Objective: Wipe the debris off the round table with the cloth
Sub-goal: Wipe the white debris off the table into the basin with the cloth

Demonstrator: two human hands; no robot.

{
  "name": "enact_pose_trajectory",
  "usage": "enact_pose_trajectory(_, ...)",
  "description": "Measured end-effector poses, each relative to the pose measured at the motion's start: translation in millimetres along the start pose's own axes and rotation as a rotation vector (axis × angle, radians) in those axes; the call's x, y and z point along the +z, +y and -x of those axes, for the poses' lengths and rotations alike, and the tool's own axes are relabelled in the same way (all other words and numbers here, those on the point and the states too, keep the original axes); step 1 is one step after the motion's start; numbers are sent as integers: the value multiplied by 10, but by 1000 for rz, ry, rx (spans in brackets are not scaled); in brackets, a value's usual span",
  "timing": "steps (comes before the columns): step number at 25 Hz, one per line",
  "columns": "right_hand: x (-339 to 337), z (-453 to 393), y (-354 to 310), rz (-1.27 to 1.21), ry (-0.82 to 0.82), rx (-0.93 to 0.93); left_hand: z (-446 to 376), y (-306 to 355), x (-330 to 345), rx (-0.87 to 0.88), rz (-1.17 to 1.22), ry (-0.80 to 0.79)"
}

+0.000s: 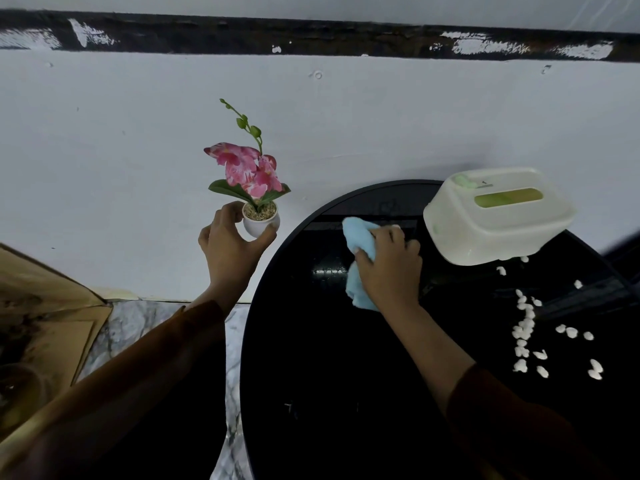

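The round black glossy table point(311, 358) fills the lower right of the head view. My right hand point(389, 268) presses a light blue cloth point(360, 240) onto the table's far part. Several small white bits of debris point(524, 327) lie scattered on the table's right side, apart from the cloth. My left hand point(230, 244) holds a small white pot with a pink artificial orchid point(254, 202) in the air, left of the table's edge.
A cream tissue box point(498, 216) stands at the table's far right, close to the debris and my right hand. A white wall runs behind. Brown cardboard point(45, 323) lies at the left on a marbled floor point(138, 323).
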State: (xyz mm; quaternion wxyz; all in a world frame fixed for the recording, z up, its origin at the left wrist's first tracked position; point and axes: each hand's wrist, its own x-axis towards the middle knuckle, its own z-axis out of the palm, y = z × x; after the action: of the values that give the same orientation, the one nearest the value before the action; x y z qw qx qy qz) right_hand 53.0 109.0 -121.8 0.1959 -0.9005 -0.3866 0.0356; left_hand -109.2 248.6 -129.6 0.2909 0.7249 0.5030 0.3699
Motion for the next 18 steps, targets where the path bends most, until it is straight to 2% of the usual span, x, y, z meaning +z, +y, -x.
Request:
enact_pose_trajectory(2, 68, -99, -242, -59, 10, -105, -13, 3, -13, 8, -4, 12)
enact_pose_trajectory(4, 252, -219, -459, 25, -73, -245, 12, -14, -27, 15, -10, 18)
enact_pose_trajectory(6, 431, -365, -505, 130, -107, -297, 57, -32, -42, 22, -22, 15)
enact_pose_trajectory(12, 287, -632, -47, 130, 22, 74, 146, -60, -119, 14, -42, 6)
enact_pose_trajectory(18, -106, 149, 182, 75, -28, 201, 215, 108, -64, 1, 3, -6)
